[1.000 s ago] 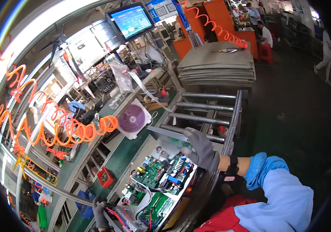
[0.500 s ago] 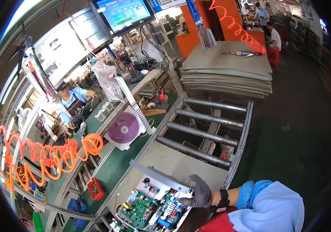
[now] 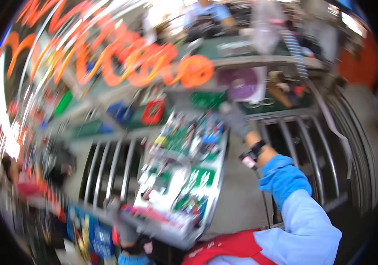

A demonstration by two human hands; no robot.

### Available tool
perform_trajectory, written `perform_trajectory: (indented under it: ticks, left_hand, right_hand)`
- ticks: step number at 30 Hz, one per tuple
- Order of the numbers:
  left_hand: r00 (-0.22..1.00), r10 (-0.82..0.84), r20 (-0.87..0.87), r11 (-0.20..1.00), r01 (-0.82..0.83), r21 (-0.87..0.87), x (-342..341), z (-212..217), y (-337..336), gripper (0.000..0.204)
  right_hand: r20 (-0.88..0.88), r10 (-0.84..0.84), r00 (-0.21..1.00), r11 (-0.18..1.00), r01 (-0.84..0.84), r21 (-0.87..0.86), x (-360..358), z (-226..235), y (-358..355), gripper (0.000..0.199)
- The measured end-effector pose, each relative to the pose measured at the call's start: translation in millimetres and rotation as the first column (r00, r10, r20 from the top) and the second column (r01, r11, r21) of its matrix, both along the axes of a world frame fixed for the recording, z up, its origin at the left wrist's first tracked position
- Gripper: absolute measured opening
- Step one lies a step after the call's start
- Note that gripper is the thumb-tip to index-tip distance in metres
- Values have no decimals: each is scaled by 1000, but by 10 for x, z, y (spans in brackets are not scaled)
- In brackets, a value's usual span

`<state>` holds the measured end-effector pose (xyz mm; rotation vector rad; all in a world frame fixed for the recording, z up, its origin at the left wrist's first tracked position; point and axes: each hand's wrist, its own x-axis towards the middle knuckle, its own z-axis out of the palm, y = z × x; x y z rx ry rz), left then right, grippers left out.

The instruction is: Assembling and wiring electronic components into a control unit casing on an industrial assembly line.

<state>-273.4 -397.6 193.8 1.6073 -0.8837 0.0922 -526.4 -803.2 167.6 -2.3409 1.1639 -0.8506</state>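
Observation:
An open metal chassis [image 3: 217, 187] filled with green circuit boards and wiring lies in front of me on a grey board over the rollers. My right hand [image 3: 236, 120], in a grey glove, is closed at the far right corner of the chassis, by its upright end panel [image 3: 184, 98]. At the near left corner, my left hand [image 3: 125, 223], also gloved, grips the front end. Motion blur smears the fingers of both hands. Pinkish-red and white parts [image 3: 153, 213] sit inside the near end of the chassis.
Rollers [image 3: 291, 143] flank the grey board [image 3: 242, 194]. Beyond lie a red bin [image 3: 153, 112], a blue bin [image 3: 119, 111] and a purple fan [image 3: 238, 84]. Orange coiled hoses [image 3: 195, 70] hang at upper left. A person in blue [image 3: 206, 15] is across the bench.
My view has swung left and down, so the whole chassis now shows. My left hand has come into view at its near corner. My right hand stays at the far end.

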Motion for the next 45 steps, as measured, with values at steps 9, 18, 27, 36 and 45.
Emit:
perform_trajectory:
  ticks: [9, 18, 27, 36, 45]
  left_hand:
    - [913, -93, -397, 954, -33, -298, -718, 4, -152, 25]
    - [919, 82, -385, 684, 230, 693, -861, -1574, 1157, 40]
    - [807, 352, -474, 324, 370, 871, -1039, -2245, 3513, 41]
    - [879, 338, -337, 657, 36, 753, -257, -2298, 4367, 30]
    - [865, 374, -333, 777, -97, 622, 353, -1992, 5089, 24]
  right_hand:
    - [627, -113, 771, 779, -323, 537, -376, -1485, 1530, 42]
    - [78, 73, 994, 102, -85, 991, -1050, -2044, 3619, 25]
    - [188, 699, 690, 243, -477, 845, 615, -1983, 4324, 27]
    - [187, 782, 594, 246, -570, 784, 2496, -1371, 5775, 38]
    - [-200, 907, 370, 419, -757, 501, 3871, -1547, 7318, 23]
